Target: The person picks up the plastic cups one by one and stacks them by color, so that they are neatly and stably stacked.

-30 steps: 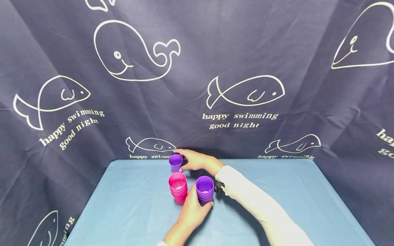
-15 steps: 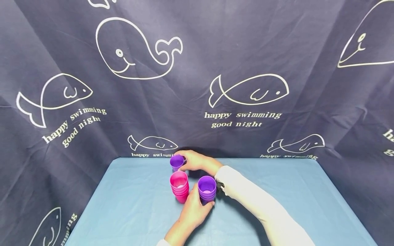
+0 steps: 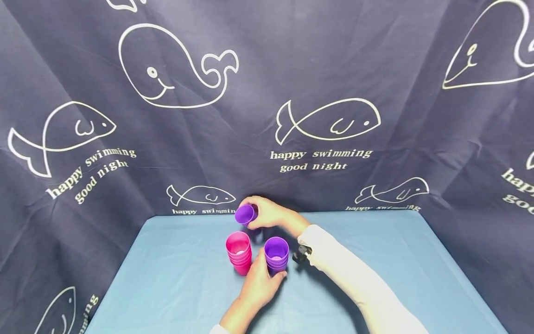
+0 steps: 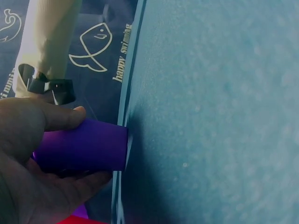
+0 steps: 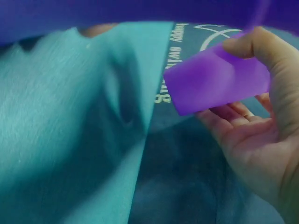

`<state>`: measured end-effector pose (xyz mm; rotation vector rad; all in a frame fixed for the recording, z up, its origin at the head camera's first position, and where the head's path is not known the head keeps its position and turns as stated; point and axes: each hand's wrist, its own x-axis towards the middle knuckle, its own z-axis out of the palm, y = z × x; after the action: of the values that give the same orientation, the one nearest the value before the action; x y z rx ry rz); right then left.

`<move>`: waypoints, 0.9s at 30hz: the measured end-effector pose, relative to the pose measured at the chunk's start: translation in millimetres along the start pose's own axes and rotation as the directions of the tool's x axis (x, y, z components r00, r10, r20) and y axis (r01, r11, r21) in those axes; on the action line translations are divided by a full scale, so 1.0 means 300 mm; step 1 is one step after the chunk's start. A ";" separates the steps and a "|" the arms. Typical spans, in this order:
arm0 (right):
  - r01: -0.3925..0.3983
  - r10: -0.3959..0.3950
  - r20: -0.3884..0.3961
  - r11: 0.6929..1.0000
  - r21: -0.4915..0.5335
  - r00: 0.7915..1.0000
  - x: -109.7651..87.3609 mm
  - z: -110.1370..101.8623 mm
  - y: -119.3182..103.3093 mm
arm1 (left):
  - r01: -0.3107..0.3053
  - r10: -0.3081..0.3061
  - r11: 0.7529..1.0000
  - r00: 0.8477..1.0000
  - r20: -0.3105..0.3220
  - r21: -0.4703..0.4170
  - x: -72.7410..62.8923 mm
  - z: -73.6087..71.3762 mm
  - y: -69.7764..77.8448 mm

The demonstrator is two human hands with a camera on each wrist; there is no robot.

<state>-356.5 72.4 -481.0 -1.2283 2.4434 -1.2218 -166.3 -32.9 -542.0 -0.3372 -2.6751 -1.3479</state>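
Note:
A single purple cup point(image 3: 245, 214) is tilted in my right hand point(image 3: 267, 212) near the table's back edge. The right wrist view shows thumb and fingers round this purple cup point(image 5: 217, 77), its base raised off the blue cloth. My left hand point(image 3: 260, 280) grips a stack of nested purple cups point(image 3: 277, 254) standing upright mid-table. In the left wrist view, my left thumb and fingers point(image 4: 93, 184) wrap the stack's lowest purple cup point(image 4: 84, 145). Just left of that hand stands a stack of nested pink cups point(image 3: 239, 253), upright and close beside it.
Blue cloth covers the table point(image 3: 179, 278). A dark curtain point(image 3: 325, 55) printed with white fish and whales hangs behind and at both sides. My right sleeve point(image 3: 350, 278) crosses the right part of the table, with a black wrist camera point(image 3: 302, 253) under the cuff.
My right hand has lifted the single purple cup, which tilts now where it stood upright before. The left hand stays on the purple stack. The head view has shifted slightly.

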 end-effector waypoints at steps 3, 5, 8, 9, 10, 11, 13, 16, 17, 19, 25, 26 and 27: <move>0.015 -0.014 -0.025 0.998 0.060 1.000 -0.023 -0.022 -0.002 | 0.001 -0.001 1.000 1.000 0.002 0.003 0.005 0.002 0.001; 0.023 -0.018 -0.045 0.994 0.102 0.999 -0.040 -0.033 -0.004 | 0.004 -0.004 1.000 1.000 0.006 0.007 0.010 0.002 0.002; 0.026 -0.012 -0.077 0.984 0.177 0.997 -0.067 -0.043 -0.011 | 0.019 -0.019 1.000 1.000 0.016 0.007 0.011 -0.001 0.004; 0.026 -0.008 -0.088 0.979 0.200 0.996 -0.078 -0.046 -0.015 | 0.026 -0.026 1.000 0.999 0.020 0.009 0.010 -0.002 0.004; 0.024 -0.002 -0.099 0.975 0.220 0.995 -0.089 -0.048 -0.019 | 0.035 -0.035 0.999 0.999 0.024 0.012 0.008 -0.002 0.004; 0.018 0.008 -0.110 0.971 0.238 0.994 -0.100 -0.051 -0.024 | 0.042 -0.043 0.999 0.999 0.029 0.014 0.006 -0.002 0.003; 0.003 0.036 -0.134 0.961 0.277 0.990 -0.121 -0.059 -0.036 | 0.053 -0.054 0.998 0.998 0.039 0.016 0.003 -0.004 0.003; -0.021 0.085 -0.185 0.945 0.325 0.979 -0.152 -0.078 -0.056 | 0.047 -0.047 0.999 0.998 0.051 0.011 0.001 -0.004 0.004; -0.028 0.102 -0.202 0.940 0.341 0.974 -0.162 -0.085 -0.063 | 0.036 -0.037 0.999 0.998 0.051 0.009 0.001 -0.004 0.005; -0.038 0.129 -0.233 0.932 0.361 0.964 -0.179 -0.098 -0.078 | 0.026 -0.027 1.000 0.998 0.055 0.003 0.001 -0.005 0.006; -0.063 0.183 -0.282 0.920 0.386 0.942 -0.220 -0.110 -0.121 | 0.028 -0.029 0.999 0.999 0.046 0.022 -0.001 -0.004 0.001; -0.065 0.193 -0.293 0.917 0.394 0.936 -0.227 -0.109 -0.128 | 0.031 -0.032 0.999 0.998 0.047 0.024 0.000 -0.004 -0.001; -0.064 0.202 -0.306 0.911 0.407 0.930 -0.235 -0.107 -0.135 | 0.032 -0.033 0.999 0.998 0.049 0.021 0.000 -0.004 -0.001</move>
<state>-300.4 129.2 -445.6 -0.7728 2.2773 -1.8982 -166.4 -34.0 -541.6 -0.3306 -2.7436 -1.3372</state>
